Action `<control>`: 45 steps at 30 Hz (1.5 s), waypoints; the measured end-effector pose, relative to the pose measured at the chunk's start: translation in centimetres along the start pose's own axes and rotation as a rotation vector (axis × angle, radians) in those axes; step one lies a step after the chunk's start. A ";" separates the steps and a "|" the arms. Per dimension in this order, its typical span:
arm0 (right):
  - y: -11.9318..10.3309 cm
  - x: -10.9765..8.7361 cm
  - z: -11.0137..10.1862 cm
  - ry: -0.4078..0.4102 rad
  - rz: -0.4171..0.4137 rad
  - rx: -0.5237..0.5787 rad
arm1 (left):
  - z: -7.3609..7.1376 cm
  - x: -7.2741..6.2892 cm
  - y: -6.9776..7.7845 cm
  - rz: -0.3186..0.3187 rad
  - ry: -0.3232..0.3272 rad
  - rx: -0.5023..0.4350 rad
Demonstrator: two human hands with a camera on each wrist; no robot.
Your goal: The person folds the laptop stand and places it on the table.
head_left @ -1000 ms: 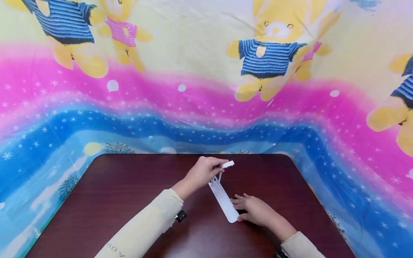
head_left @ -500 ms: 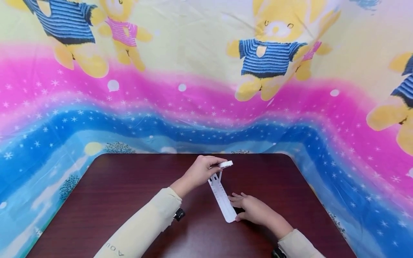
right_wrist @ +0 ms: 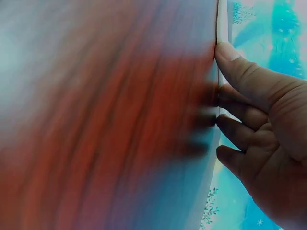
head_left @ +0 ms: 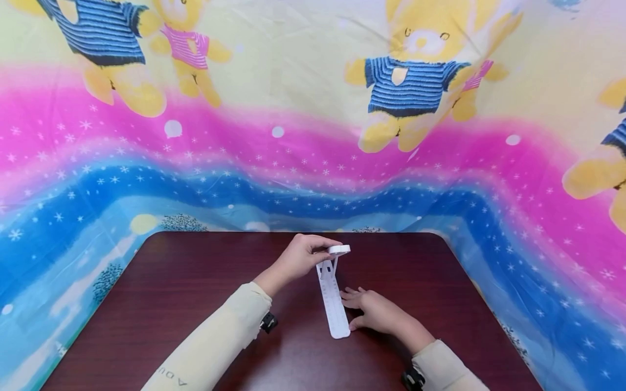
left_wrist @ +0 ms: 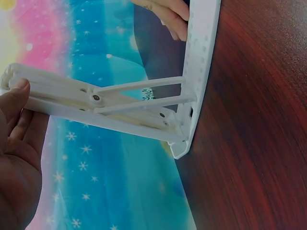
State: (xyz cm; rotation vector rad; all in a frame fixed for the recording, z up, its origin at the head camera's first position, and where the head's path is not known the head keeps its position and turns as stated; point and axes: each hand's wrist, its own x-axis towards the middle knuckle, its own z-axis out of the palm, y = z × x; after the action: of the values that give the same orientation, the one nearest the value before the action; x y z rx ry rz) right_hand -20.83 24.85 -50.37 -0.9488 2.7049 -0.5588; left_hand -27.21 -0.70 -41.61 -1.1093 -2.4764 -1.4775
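A white folding stand is on the dark table, its long flat base pointing toward me and its hinged arm raised at the far end. My left hand pinches the top of that raised arm. In the left wrist view, two thin struts join the arm to the base, which has rows of small slots. Alongside the base's right edge lies my right hand, fingers loosely spread and thumb against the edge near its rounded near end. The right wrist view shows that thumb at the white edge.
The dark red-brown wooden table has rounded far corners. Behind it and along both sides hangs a colourful curtain printed with bears and snowflakes. A small black device is strapped at the left wrist, and another at the right.
The stand has turned slightly, its near end swinging left and its raised top shifting a little left. Both hands moved left along with it, the left still pinching the arm.
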 end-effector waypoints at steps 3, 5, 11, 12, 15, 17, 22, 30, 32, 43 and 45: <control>-0.3 0.5 0.1 -0.007 0.015 -0.001 | -0.2 -0.3 -0.1 -0.023 -0.014 -0.039; -0.4 0.9 0.1 -0.017 0.026 -0.007 | -0.4 -0.5 0.0 -0.036 -0.023 -0.051; -0.7 1.8 -0.1 -0.031 0.035 -0.033 | -1.0 -0.8 0.2 -0.043 -0.036 -0.061; -0.7 1.9 -0.2 -0.031 0.036 -0.035 | -1.0 -0.8 0.2 -0.041 -0.034 -0.054; -0.9 2.4 -0.3 -0.031 0.054 -0.036 | -1.0 -0.8 0.2 -0.044 -0.018 -0.031; -1.1 2.7 -0.3 -0.030 0.062 -0.036 | -1.1 -0.9 0.1 -0.037 0.008 -0.009; -1.4 3.6 -0.1 -0.028 0.071 -0.028 | -1.0 -1.3 -0.2 -0.010 0.084 0.003; -0.6 3.6 -0.4 0.017 0.093 0.083 | -0.4 -2.5 -0.6 -0.080 0.143 -0.091; -0.3 3.7 -0.6 0.056 0.098 0.121 | -0.3 -2.8 -0.9 -0.105 0.170 -0.089; 0.4 5.4 -1.2 0.268 0.242 0.270 | 0.6 -4.3 -5.3 -0.313 0.259 -0.011; 0.6 5.7 -1.2 0.293 0.246 0.281 | 1.0 -4.5 -6.1 -0.335 0.232 0.010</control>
State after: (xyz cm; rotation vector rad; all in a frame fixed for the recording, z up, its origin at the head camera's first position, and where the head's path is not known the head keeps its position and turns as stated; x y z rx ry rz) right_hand -25.90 21.94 -50.03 -0.4860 2.8273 -1.0602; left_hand -27.22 -4.11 -48.45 -0.5001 -2.5853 -1.5620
